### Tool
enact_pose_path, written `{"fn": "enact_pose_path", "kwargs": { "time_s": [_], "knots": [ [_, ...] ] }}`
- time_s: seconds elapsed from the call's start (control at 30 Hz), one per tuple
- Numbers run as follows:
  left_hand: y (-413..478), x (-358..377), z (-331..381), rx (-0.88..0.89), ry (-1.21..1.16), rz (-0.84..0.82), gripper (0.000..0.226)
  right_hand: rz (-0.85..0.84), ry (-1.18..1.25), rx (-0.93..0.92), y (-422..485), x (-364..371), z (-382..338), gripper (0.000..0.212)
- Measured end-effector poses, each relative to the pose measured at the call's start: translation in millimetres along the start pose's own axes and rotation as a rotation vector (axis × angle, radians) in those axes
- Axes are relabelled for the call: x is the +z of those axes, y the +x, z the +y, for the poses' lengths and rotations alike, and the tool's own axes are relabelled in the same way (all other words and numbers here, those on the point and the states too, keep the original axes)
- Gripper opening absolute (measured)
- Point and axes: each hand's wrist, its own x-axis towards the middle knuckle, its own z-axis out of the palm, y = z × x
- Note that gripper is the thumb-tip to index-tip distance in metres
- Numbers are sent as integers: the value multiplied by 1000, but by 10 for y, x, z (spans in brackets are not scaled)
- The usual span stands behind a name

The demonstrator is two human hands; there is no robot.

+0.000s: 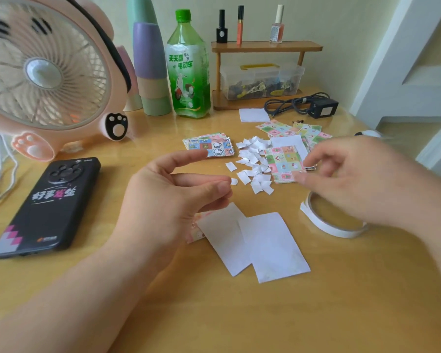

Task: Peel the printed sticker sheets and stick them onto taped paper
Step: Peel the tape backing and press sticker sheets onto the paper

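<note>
Clearly, "电动车" on bottle (189,72) behind stickers (209,146).

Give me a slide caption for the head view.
Left hand and blurred right hand over a wooden table holding white papers, sticker sheets, small white scraps and a tape roll.

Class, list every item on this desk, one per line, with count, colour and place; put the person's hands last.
fan: one, pink, back left
phone: one, black, left, face down
cups: one stack, pastel, beside fan
bottle: one, green, back centre
shelf: one, wooden, back right
cosmetic bottles: three, mixed, on shelf top
box: one, clear, under shelf top
adapter: one, black, right of shelf
sticker sheets: several, multicoloured, two groups mid-table
paper scraps: many, white, between those groups
tape roll: one, white, near right
white papers: two, overlapping, front centre
left hand: open, above papers
right hand: blurred, by sticker sheets
</note>
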Motion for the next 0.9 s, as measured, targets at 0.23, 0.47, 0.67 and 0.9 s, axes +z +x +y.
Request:
{"fn": "enact_pose_path", "kwargs": {
  "time_s": [0.23,0.47,0.67,0.9],
  "knots": [
    [-22,22,-14,-21,39,-55,62,-247,-101,25,11,-23,87,10],
    [-32,41,-26,-31,-58,-88,74,-408,-225,-52,-55,72,37,30],
    [-37,53,-19,-18,-188,-120,100,-391,-225,-81,-53,104,54,23],
    [-69,77,-15,-49,-250,-206,105,-172,-6,-159,-25,112,75,39]
  ]
}}
